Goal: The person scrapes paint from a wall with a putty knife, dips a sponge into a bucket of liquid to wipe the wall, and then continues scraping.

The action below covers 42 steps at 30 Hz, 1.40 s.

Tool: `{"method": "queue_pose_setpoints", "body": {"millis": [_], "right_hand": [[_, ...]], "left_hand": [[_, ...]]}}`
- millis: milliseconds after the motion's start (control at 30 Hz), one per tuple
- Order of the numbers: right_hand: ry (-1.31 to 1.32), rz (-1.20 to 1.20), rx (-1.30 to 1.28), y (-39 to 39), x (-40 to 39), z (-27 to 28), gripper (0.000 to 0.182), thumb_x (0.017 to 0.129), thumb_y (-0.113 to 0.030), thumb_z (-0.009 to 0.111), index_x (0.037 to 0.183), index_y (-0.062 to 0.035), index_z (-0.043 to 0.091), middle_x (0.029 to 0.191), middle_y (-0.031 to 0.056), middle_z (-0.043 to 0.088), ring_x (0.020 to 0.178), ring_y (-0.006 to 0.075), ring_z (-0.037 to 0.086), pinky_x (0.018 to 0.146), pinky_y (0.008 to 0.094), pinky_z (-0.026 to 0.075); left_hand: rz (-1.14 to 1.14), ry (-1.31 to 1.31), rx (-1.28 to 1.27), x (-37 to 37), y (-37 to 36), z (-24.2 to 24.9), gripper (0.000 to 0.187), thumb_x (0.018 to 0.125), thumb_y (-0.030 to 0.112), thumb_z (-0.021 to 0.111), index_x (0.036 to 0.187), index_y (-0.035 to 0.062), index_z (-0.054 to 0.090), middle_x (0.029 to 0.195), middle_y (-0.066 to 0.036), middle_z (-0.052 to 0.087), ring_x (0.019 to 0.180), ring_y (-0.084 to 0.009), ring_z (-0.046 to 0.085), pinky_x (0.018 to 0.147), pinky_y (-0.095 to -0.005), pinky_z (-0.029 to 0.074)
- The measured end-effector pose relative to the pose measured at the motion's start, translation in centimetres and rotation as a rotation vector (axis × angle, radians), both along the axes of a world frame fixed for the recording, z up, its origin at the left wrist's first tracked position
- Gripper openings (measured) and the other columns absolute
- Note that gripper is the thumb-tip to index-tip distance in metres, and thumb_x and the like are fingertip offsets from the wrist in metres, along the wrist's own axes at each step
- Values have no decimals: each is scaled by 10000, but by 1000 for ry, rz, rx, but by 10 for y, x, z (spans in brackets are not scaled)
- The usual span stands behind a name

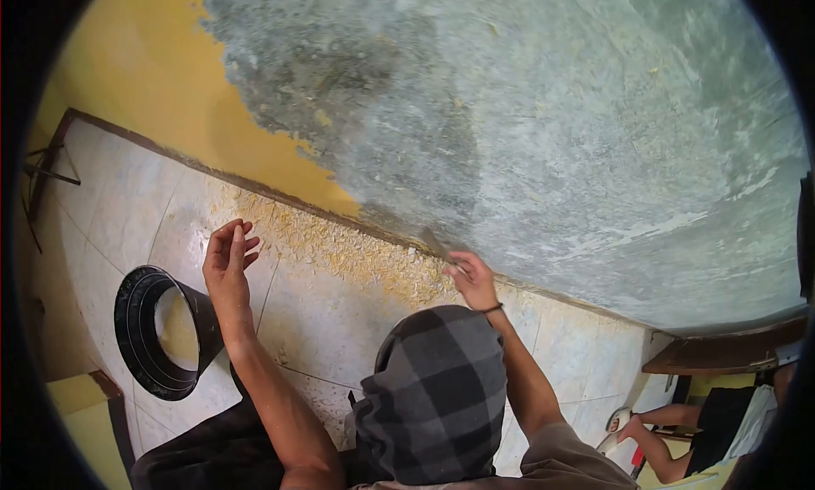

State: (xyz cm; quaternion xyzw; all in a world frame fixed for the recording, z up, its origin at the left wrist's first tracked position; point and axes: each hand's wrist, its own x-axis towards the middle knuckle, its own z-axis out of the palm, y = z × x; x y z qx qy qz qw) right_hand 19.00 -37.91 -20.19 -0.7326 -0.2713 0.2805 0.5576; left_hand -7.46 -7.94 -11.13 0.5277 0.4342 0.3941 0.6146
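Observation:
My right hand [472, 279], with a dark band at the wrist, grips a scraper [438, 245]. Its thin blade points up and left at the foot of the wall, near the dark baseboard edge. My left hand [229, 261] is raised over the tiles with fingers loosely bent and apart, holding nothing. Yellow and white paint scrapings [340, 254] lie along the wall's base between my hands. Grey plaster [552, 133] shows across most of the wall, and yellow paint [161, 74] covers its left part with a ragged border.
A black bucket [129, 337] with pale contents stands left of my left forearm. Grey-and-black checked cloth [441, 388] covers a rounded shape between my arms. At lower right, another person's bare legs [658, 447] show. A thin dark metal frame [53, 176] stands at far left.

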Motion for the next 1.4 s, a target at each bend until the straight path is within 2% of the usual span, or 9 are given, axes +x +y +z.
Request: {"method": "queue_pose_setpoints", "body": {"millis": [133, 333, 567, 733, 833, 1100, 1167, 1367, 1400], "right_hand": [[41, 34, -13, 23, -15, -3, 282, 914, -35, 574, 1190, -7, 529, 903, 41, 668, 912, 124, 620, 761, 235, 466], [38, -269, 16, -74, -7, 1, 268, 904, -33, 589, 1171, -28, 561, 808, 13, 670, 590, -7, 466, 521, 168, 365], [-42, -182, 62, -8, -20, 23, 255, 910, -56, 597, 1161, -24, 566, 824, 25, 673, 639, 10, 509, 555, 175, 389], [126, -317, -21, -52, -12, 22, 265, 902, -67, 616, 1158, -20, 568, 855, 30, 654, 753, 41, 556, 642, 181, 422], [-115, -158, 134, -9, -12, 13, 252, 888, -69, 632, 1134, -34, 587, 875, 18, 642, 777, 62, 568, 676, 204, 445], [79, -297, 111, -62, -3, 1, 236, 876, -69, 646, 1100, -8, 601, 910, 61, 663, 835, 97, 618, 729, 243, 489], [-113, -199, 62, -56, 4, -1, 236, 864, -43, 645, 1096, -19, 607, 946, 68, 670, 856, 114, 628, 750, 255, 504], [-86, -218, 45, -24, -16, -19, 238, 838, -31, 644, 1075, -42, 621, 977, 71, 663, 868, 133, 627, 748, 239, 494], [-167, -264, 17, -43, -14, -22, 226, 833, -45, 657, 1056, -58, 631, 814, 43, 641, 730, 96, 586, 639, 230, 465]], "left_hand": [[-118, 63, 27, 14, -11, -6, 319, 963, 297, 547, 1159, 47, 582, 1116, -72, 640, 955, -152, 615, 820, -293, 482], [-207, 61, 20, 41, -30, -20, 241, 954, 229, 572, 1112, 48, 598, 1047, -54, 655, 891, -131, 625, 765, -255, 474], [-317, 49, -9, 72, -56, -23, 234, 938, 208, 599, 1081, 23, 595, 984, -48, 652, 858, -122, 612, 731, -249, 465], [-362, 64, 10, 78, -62, -14, 247, 943, 226, 588, 1090, 28, 597, 1030, -69, 655, 879, -150, 629, 744, -273, 477], [-415, 97, 15, 79, -66, -26, 262, 942, 233, 590, 1097, 22, 594, 1035, -76, 659, 881, -153, 631, 748, -277, 480], [-435, 157, 40, 75, -70, -27, 296, 944, 275, 590, 1103, 25, 593, 1028, -67, 664, 879, -160, 635, 756, -286, 487], [-460, 190, 31, 75, -72, -35, 295, 945, 274, 589, 1105, 26, 593, 1028, -69, 664, 879, -161, 635, 754, -287, 489], [-542, 253, 21, 83, -84, -43, 279, 946, 260, 584, 1096, 25, 595, 1036, -79, 665, 879, -168, 637, 744, -291, 490], [-538, 248, 4, 85, -87, -37, 282, 947, 261, 582, 1096, 21, 592, 1042, -83, 663, 890, -174, 635, 753, -297, 489]]}}
